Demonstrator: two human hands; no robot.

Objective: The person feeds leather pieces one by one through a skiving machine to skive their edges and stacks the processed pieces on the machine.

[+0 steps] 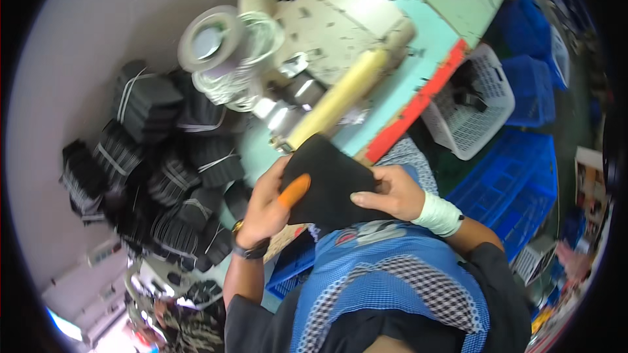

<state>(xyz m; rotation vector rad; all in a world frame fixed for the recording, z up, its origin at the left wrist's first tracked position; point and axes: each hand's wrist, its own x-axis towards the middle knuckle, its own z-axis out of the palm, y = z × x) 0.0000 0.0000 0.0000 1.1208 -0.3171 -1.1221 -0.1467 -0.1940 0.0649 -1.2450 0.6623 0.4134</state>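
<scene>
Between my two hands is a black fabric piece (330, 186), roughly four-sided, held in front of my blue checked apron (399, 274). My left hand (267, 204) grips its left edge, an orange finger cover on the thumb, which lies across the cloth. At the right edge, my right hand (392, 195) pinches the piece with the thumb on top; white wrapping covers that wrist. Just beyond the cloth stands a cream sewing machine (347, 19) with a pale yellow arm (340, 95). Fingers beneath the fabric are hidden.
Bundles of tied black pieces (147, 104) are piled along the wall at left. Cones and coils of white cord (229, 88) sit beside the machine on the pale green table (428, 33). A white basket (481, 114) and blue crates (497, 189) stand at right.
</scene>
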